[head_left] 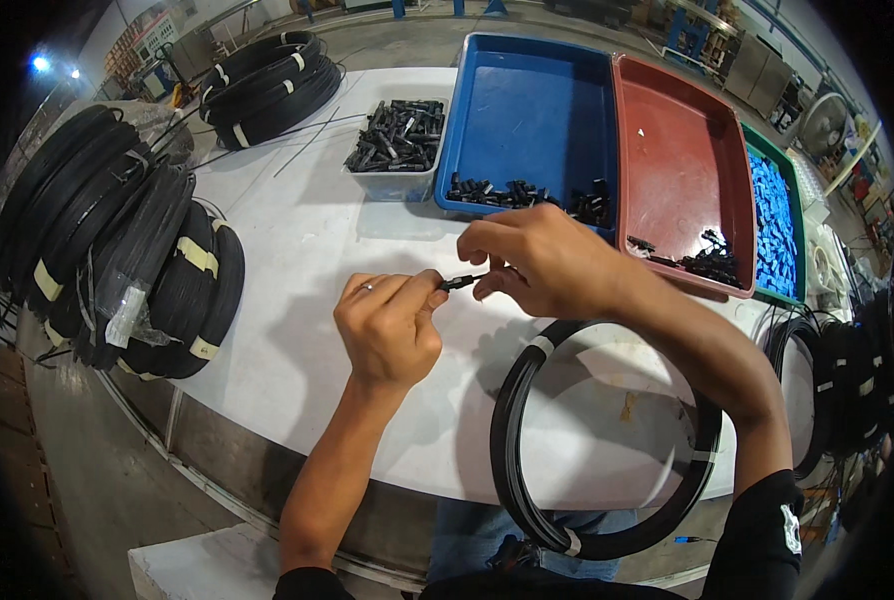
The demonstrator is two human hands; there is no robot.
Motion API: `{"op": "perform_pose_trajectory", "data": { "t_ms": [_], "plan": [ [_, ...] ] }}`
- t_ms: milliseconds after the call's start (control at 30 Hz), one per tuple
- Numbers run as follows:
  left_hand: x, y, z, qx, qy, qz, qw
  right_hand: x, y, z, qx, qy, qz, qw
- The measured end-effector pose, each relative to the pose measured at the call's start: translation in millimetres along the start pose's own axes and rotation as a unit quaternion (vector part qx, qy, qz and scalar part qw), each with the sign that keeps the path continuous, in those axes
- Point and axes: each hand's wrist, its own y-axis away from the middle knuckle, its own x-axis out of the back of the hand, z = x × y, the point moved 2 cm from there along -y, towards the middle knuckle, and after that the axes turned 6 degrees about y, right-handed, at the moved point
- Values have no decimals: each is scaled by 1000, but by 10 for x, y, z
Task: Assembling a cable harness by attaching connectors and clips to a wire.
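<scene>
Over the middle of the white table, my left hand (387,325) is closed, pinching a small black connector (457,284) between thumb and fingers. My right hand (542,262) meets it from the right, its thumb and fingers closed around a thin black cable end that runs out of the connector. The fingers partly hide both pieces. Below my right forearm, a black cable coil (510,430) with white tape bands lies on the table and hangs over its near edge.
Behind my hands stand a clear bin (397,185) of black connector parts, a blue tray (537,110), a red tray (682,160) with small black parts, and a green tray (799,215) of blue pieces. Cable coils (87,215) pile up at left; another coil (267,95) lies at the back.
</scene>
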Motion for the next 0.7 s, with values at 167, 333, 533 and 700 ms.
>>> {"op": "perform_pose_trajectory", "data": {
  "t_ms": [167, 333, 533, 700],
  "plan": [
    [-109, 45, -9, 400, 241, -41, 883, -367, 198, 86, 141, 182, 170, 958],
    [-221, 60, 29, 434, 262, -79, 859, -469, 208, 119, 151, 165, 186, 957],
    [-103, 4, 151, 176, 108, 3, 978, -232, 29, -153, -125, -63, 27, 990],
    [-53, -6, 94, 122, 81, -34, 989, -52, -91, -59, -187, -126, -155, 962]
  ]
}}
